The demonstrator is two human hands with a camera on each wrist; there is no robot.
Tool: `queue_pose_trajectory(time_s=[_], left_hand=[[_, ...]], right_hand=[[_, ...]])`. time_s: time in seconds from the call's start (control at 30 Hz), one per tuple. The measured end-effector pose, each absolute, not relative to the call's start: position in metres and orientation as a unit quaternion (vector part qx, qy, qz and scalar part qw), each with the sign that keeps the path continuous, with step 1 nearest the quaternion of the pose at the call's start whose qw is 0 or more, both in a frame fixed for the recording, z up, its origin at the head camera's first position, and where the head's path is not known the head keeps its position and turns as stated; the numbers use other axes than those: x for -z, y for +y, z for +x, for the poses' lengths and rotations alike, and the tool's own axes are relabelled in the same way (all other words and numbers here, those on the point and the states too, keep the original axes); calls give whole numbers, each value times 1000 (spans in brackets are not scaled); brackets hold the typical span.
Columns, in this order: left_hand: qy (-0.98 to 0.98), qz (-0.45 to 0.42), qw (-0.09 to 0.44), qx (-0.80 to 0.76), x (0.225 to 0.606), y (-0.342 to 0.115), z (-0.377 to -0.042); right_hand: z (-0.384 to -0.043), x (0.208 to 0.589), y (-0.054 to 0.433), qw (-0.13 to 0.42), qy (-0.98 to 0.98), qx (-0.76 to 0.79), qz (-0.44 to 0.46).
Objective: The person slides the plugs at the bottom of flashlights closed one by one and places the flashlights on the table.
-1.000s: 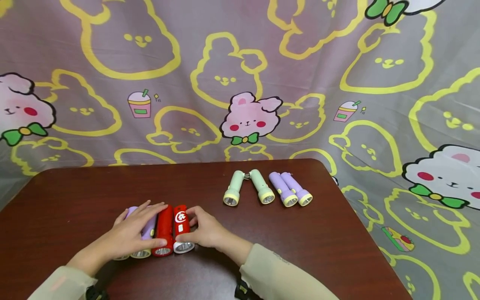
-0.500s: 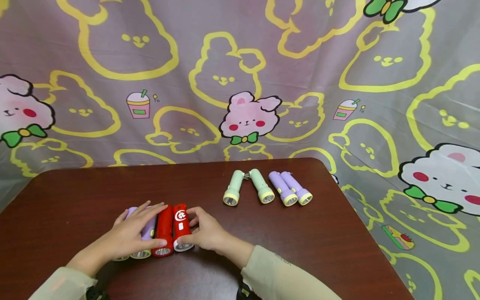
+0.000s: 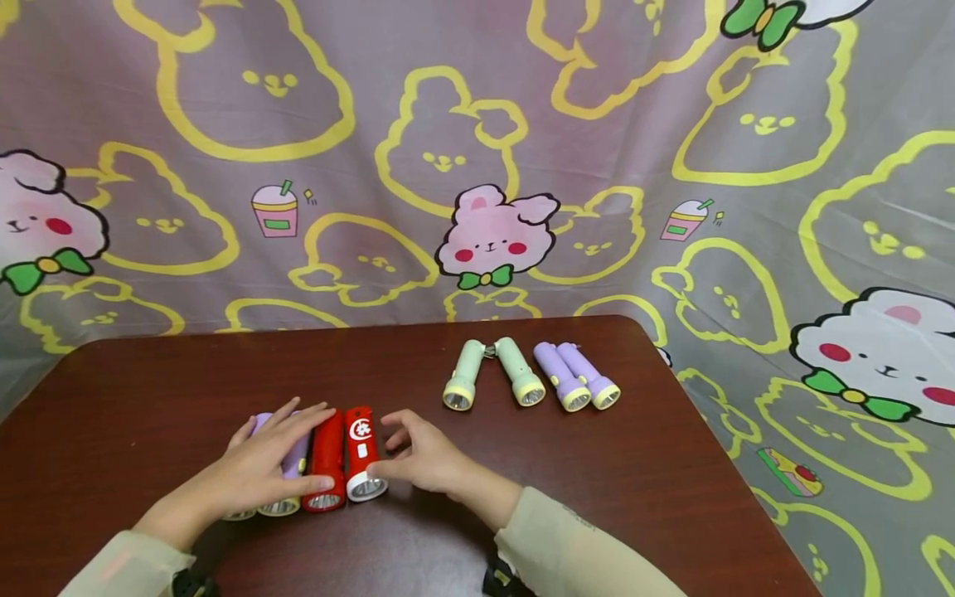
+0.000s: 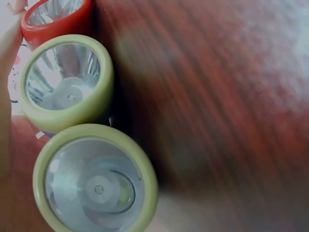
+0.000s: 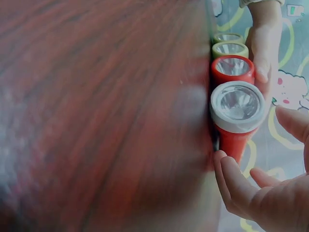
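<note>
"How were the fingers?"

"I saw the left hand (image 3: 257,464) spread wide over the purple flashlight (image 3: 294,458), its thumb reaching to the head of the plain red flashlight (image 3: 327,448). The right hand (image 3: 431,458) had bent fingers, well apart from the thumb, at the right side of the white-rimmed red flashlight (image 3: 361,448); I saw nothing held in it. Whether the thumb touched the rim, I could not tell."

"What did only one camera give you?"

"From the left wrist, I saw the leftmost flashlight (image 4: 96,186) face-on, with a small square in its middle; in the head view, the left hand mostly hid it. Only the head view showed me two green flashlights (image 3: 520,371) and a second purple pair (image 3: 555,371), far right."

"And the surfaces?"

"The row of four lay near left on a table (image 3: 567,481) of dark, reddish wood grain. Their round reflectors were mirror-shiny. The cloth (image 3: 336,178) behind was softly wrinkled."
</note>
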State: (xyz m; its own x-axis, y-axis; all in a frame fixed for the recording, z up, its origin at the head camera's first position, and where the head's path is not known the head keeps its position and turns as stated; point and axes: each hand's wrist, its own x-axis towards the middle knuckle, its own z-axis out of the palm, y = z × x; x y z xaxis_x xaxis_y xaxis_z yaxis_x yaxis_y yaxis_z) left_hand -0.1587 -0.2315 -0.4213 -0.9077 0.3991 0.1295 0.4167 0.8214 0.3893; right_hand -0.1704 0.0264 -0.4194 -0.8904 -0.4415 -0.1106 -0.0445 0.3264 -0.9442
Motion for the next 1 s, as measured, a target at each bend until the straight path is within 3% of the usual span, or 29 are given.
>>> queue_pose_trajectory(time_s=[0.37, 0.63, 1.0], left_hand=[[-954, -218, 26, 204, 421, -233, -157], [-951, -224, 31, 209, 422, -232, -156], [-954, -216, 22, 206, 421, -232, -155]], right_hand=[[-177, 414, 63, 148, 811, 535, -184], [-181, 406, 97, 93, 829, 511, -208], [-198, 404, 126, 27, 864, 476, -159]])
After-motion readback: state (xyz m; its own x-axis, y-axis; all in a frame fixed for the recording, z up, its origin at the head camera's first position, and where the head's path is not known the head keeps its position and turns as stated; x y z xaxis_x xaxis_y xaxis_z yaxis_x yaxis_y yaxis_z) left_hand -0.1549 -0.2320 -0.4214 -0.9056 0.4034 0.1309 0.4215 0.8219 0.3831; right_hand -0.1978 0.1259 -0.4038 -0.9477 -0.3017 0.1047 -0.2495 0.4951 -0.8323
